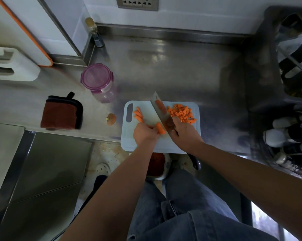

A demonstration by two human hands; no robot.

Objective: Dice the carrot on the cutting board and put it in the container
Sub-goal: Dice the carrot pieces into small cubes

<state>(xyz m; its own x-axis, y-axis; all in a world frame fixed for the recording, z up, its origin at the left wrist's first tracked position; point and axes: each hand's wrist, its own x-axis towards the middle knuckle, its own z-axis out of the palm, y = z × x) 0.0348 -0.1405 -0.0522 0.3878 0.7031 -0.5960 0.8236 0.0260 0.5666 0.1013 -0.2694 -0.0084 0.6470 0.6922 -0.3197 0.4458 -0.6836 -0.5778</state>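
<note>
Left hand (144,132) is pinning a carrot piece (160,128) to the cutting board (164,145), fingers curled onto it. Right hand (185,131) is gripping the knife (161,112), fingers clamped round the handle, blade just beside the piece. On the board, a diced pile (181,113) is sitting right, sticks (138,114) left. The lidded container (101,84) is standing on the counter (173,70), well apart.

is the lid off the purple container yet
No, the purple lid sits clipped shut on the container beside the board.
</note>
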